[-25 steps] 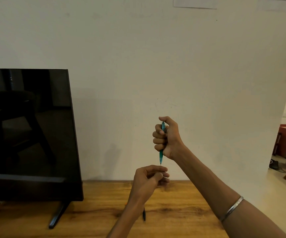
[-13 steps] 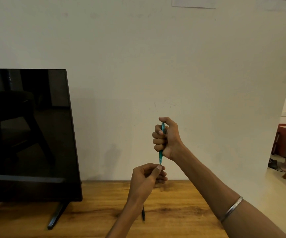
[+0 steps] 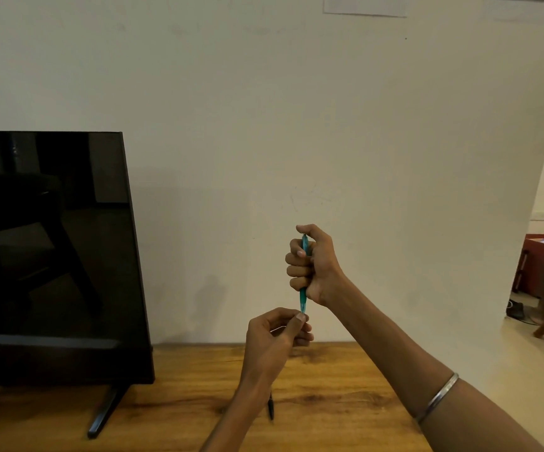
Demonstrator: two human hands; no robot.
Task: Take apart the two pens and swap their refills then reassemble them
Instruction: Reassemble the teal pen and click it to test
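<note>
Head view shows the right hand [image 3: 313,265] fisted round an upright slim teal plastic pen [image 3: 303,272], left hand [image 3: 275,337] pinching its lower tip, above the wooden table [image 3: 345,402]; light, stiff, likely slippery, best gripped mid-barrel; a dark second pen [image 3: 270,409] lies half hidden behind the left wrist.

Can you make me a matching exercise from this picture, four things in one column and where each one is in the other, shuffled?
Things:
1. teal pen
2. dark pen
3. monitor
4. metal bangle

Places:
A. standing at the left of the wooden table
B. upright in the right hand
C. lying on the table behind the left forearm
D. around the right forearm

Pairs: 1-B, 2-C, 3-A, 4-D
</note>
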